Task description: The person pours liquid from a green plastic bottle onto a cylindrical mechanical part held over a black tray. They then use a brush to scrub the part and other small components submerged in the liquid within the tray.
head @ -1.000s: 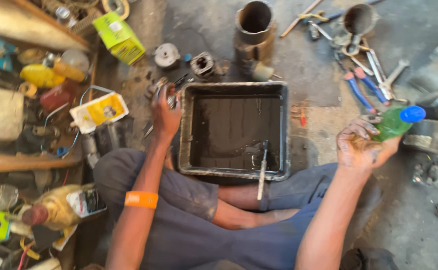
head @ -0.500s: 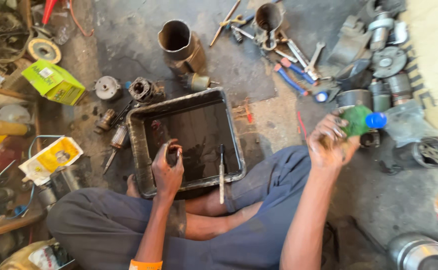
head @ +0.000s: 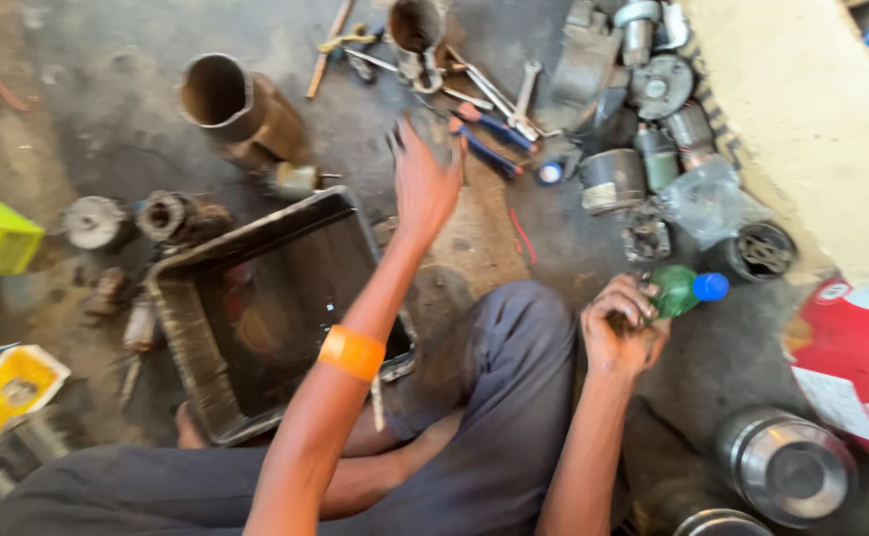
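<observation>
Green plastic bottle (head: 674,291) with a blue cap, gripped in the right hand (head: 621,328), fingers curled round its body, just above the right knee and over the oily floor (head: 553,248). Left hand (head: 424,184) spread open, fingers splayed, holding nothing, raised past the far corner of the black metal tray (head: 256,308) toward blue-handled pliers (head: 489,139) and spanners (head: 514,99). Orange band (head: 352,352) on the left forearm. Metal cylinders (head: 236,104) near the tray.
</observation>
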